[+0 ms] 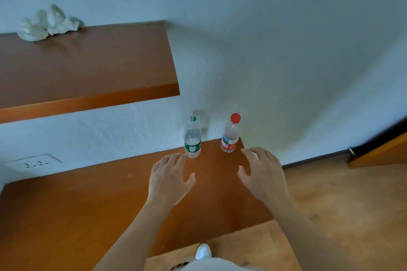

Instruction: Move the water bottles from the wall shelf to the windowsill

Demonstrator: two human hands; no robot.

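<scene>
Two clear water bottles stand upright near the far right corner of the lower wooden shelf, close to the white wall. The green-capped bottle with a green label is on the left. The red-capped bottle with a red label is on the right, at the shelf's corner. My left hand hovers just in front of the green-label bottle, fingers spread, holding nothing. My right hand hovers in front and to the right of the red-label bottle, also spread and empty. Neither hand touches a bottle.
An upper wooden shelf juts out at the left with a white sculpted ornament at its back. A wall socket sits at the left. Wooden floor lies to the right, with a door edge. My white shoe shows below.
</scene>
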